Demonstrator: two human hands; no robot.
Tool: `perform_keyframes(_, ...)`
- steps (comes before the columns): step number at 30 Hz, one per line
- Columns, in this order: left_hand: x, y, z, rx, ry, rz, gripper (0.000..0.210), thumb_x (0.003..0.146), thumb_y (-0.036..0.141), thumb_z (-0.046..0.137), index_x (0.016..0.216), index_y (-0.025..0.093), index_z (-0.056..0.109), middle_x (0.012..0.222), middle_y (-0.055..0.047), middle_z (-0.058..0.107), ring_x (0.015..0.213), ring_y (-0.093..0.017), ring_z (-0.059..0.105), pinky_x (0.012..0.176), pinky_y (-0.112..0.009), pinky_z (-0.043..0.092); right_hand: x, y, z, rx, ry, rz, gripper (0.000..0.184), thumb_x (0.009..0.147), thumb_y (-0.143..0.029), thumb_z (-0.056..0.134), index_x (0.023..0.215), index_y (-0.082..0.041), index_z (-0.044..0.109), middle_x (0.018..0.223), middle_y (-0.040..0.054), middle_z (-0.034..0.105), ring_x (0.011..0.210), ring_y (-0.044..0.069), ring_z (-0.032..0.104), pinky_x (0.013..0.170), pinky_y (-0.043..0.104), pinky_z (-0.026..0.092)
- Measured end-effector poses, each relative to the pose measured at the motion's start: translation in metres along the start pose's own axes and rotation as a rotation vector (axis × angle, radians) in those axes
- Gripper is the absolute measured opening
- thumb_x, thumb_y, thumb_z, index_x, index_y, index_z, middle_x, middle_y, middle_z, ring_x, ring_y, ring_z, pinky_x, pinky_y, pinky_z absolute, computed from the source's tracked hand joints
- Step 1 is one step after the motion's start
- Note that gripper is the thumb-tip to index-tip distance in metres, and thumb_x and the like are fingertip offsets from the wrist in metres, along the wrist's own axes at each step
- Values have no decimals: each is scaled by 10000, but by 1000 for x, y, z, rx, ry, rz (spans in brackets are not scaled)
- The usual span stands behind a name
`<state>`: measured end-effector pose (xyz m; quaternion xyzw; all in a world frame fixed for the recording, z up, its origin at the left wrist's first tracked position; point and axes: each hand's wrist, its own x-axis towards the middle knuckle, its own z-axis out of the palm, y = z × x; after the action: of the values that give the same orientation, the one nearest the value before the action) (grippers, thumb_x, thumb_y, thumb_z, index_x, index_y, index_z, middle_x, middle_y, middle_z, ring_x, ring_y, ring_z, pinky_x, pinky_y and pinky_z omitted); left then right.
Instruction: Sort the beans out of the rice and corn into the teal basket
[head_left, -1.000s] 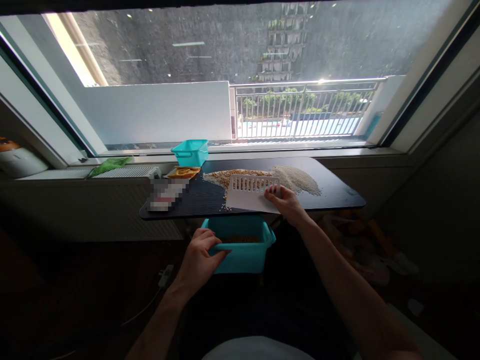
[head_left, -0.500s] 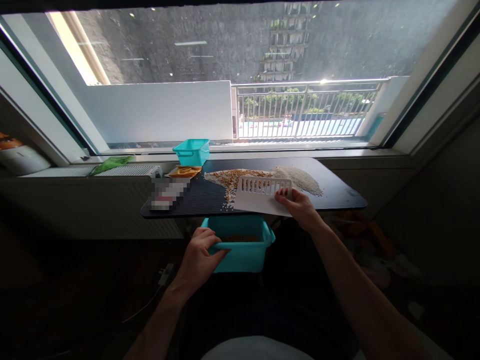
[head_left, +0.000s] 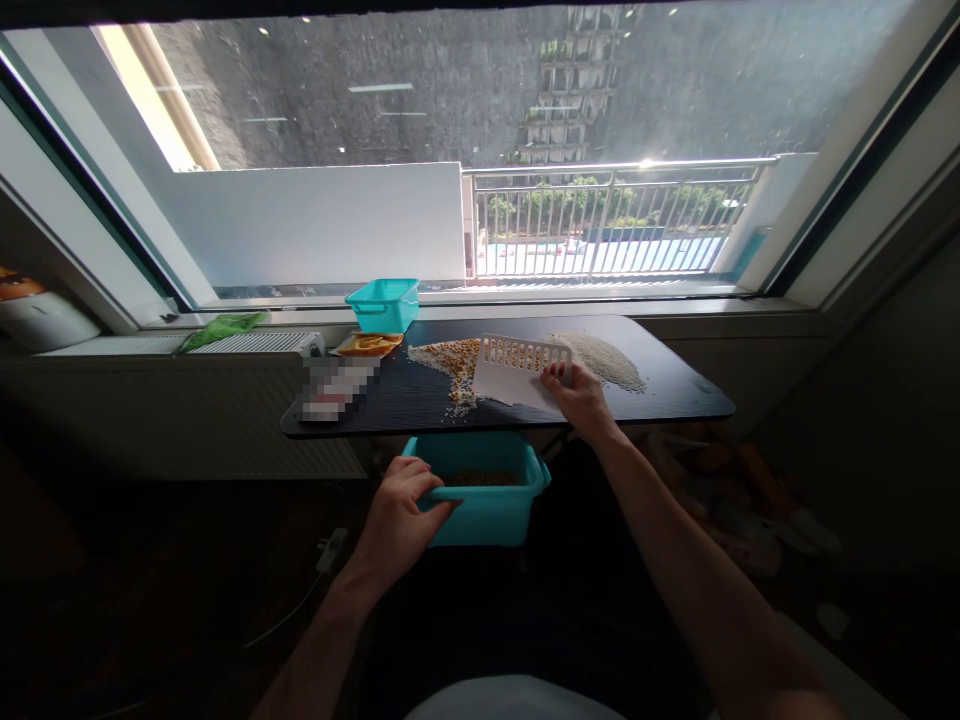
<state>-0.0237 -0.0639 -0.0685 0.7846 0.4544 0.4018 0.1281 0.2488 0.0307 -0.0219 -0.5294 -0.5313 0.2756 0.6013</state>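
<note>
My left hand grips the near-left rim of a turquoise plastic bin below the table's front edge. Brown grains lie in the bottom of that bin. Over the dark table my right hand pinches the right end of a white slotted plastic sheet, its slots along the upper edge. Behind and to the left of the sheet spreads a mixed heap of orange and white grains, partly hidden by it. A pile of white grains lies to the right.
On the black table a blurred-out packet lies at the left, with an orange-brown item behind it. A second turquoise bin stands by the window. A green cloth rests on the radiator.
My right hand has moved the slotted sheet slightly away from me and turned it a little over the grains. My left hand and the near bin have stayed put.
</note>
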Motion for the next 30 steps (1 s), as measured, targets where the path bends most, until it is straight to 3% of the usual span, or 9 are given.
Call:
perform_keyframes(16,1,0,1,5,-6,4,107,777,185,696,676,199,664,774,-43,652,935,-259,573,818,-393,516,16,16,14,47,-41,63,437,536,-571,790,681,-207,597,656,2,612,629,159,567,615,319,496)
perform_keyframes(23,1,-1,2,8,-1,1,86,775,186,706,694,197,680,777,-42,651,934,-258,573,816,-389,517,1,4,1,82,-113,113,396,544,-516,804,656,-208,582,659,-13,593,638,146,555,639,308,488)
perform_keyframes(30,1,0,1,10,0,4,93,773,189,726,693,196,678,768,-39,646,928,-259,574,802,-379,516,-5,-6,-10,108,-106,121,394,533,-507,814,653,-213,581,662,-21,574,658,143,528,652,297,465)
